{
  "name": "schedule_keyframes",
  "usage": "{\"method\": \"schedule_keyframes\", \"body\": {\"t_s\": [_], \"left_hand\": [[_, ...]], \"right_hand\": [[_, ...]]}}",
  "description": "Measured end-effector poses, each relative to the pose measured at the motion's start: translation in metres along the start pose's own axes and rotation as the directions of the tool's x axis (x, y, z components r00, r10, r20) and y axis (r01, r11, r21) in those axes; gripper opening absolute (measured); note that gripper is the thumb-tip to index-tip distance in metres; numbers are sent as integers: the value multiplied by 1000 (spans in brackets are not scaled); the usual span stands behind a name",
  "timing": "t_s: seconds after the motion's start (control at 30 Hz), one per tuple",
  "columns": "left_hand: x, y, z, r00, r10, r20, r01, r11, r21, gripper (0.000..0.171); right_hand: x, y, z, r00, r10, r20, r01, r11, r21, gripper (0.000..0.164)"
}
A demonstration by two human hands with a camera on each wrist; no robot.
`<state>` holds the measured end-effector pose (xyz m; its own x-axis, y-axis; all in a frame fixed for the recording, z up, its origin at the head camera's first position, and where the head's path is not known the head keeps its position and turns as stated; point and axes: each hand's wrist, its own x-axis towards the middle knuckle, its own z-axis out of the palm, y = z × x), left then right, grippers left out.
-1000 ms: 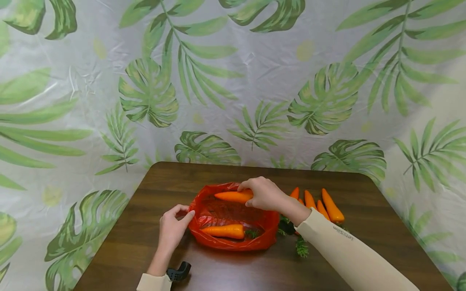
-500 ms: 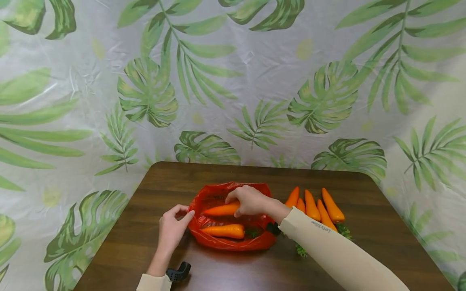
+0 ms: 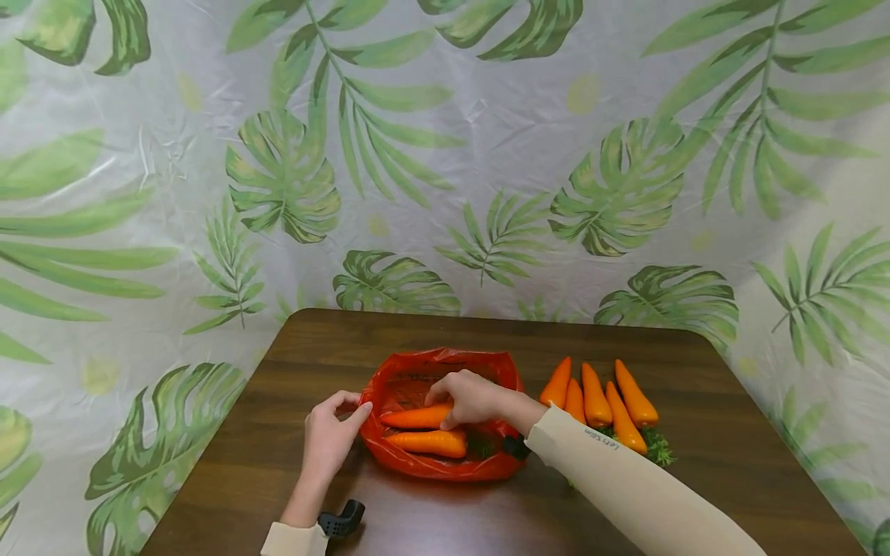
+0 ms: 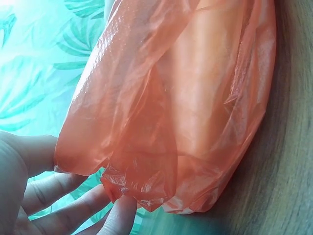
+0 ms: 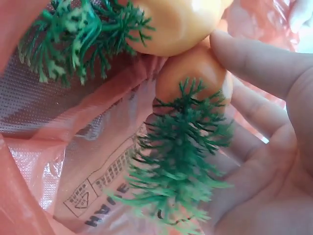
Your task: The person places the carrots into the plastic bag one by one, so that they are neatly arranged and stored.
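An open red plastic bag [image 3: 445,469] lies on the table, its mouth facing up. At its left rim, my left hand [image 3: 330,432] pinches the plastic; the left wrist view shows the bag's edge [image 4: 134,147] among the fingers. Inside the bag, my right hand [image 3: 476,398] holds an orange carrot [image 3: 413,418] by its thick end, tip pointing left. Just in front of it lies a second carrot [image 3: 431,442], roughly parallel. Seen from the right wrist, the held carrot [image 5: 188,73] has a green leafy top [image 5: 178,152] and touches the other carrot [image 5: 176,24].
Several more carrots [image 3: 596,401] lie side by side right of the bag, tips pointing away, with green tops [image 3: 657,446] toward me. My right sleeve [image 3: 626,479] hides part of them. The brown wooden table [image 3: 320,340] ends at a leaf-patterned sheet [image 3: 487,154].
My right hand has brought its carrot left and toward me, from the bag's far side down next to the other carrot. The left hand has stayed at the rim.
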<state>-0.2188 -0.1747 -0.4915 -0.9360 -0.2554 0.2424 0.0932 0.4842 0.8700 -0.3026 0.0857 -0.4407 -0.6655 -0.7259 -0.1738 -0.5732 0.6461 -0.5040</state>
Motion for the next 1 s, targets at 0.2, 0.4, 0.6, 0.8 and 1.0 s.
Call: {"method": "schedule_keyframes", "body": {"t_s": [0.2,0.4,0.6,0.8,1.0], "left_hand": [[-1,0,1,1000,-19,11,19,1000,-7,11],[0,0,0,1000,-17,13,17,1000,-11,11],[0,2,1,1000,-12,17,12,1000,-18,11],[0,1,1,1000,-12,13,12,1000,-16,11],[1,0,1,1000,-9,11,9,1000,-13,10]], "right_hand": [[0,3,3,1000,11,26,-11,1000,-3,32],[1,2,4,999,-7,37,7,1000,6,33],[2,0,5,999,-10,48,9,999,34,35],[3,0,6,999,-9,42,7,999,42,33],[5,0,6,1000,12,28,-14,998,58,31]]}}
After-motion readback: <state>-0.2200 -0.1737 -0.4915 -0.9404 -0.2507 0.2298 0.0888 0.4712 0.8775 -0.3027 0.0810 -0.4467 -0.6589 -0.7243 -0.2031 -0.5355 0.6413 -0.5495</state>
